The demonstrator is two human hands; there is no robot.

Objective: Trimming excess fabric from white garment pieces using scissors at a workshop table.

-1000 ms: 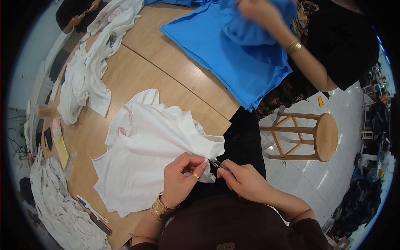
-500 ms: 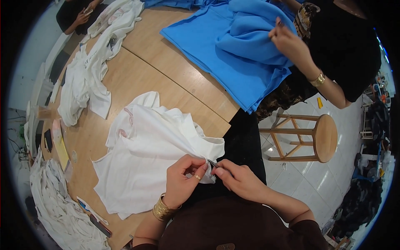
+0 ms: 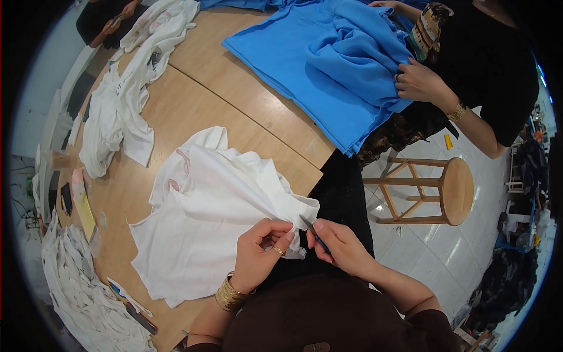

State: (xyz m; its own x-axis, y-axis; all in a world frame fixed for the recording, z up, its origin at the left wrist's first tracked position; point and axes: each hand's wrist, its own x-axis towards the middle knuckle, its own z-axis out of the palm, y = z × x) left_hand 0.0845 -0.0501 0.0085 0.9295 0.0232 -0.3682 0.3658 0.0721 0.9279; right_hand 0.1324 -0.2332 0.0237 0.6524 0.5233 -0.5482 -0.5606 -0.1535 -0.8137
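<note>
A white garment point(image 3: 205, 229) with faint pinkish marks lies spread over the table's near edge. My left hand point(image 3: 258, 246) pinches the garment's right side, by its edge. Close beside it, my right hand point(image 3: 343, 249) grips small dark thread snips point(image 3: 315, 234). Their blades point up and left, just right of the pinched cloth and apart from my left fingers. Whether the blades touch the cloth I cannot tell.
Across the table point(image 3: 234, 120), a co-worker's hand point(image 3: 419, 81) rests on blue cloth point(image 3: 293, 64). White garments point(image 3: 117, 111) lie at the far left, more white cloth point(image 3: 88, 287) at the near left. A wooden stool point(image 3: 457, 190) stands right. Another person point(image 3: 105, 23) sits far left.
My right hand has drawn slightly right, and the snips now show clear of my left fingers. My left hand keeps its pinch. The co-worker's hand has lowered onto the blue cloth.
</note>
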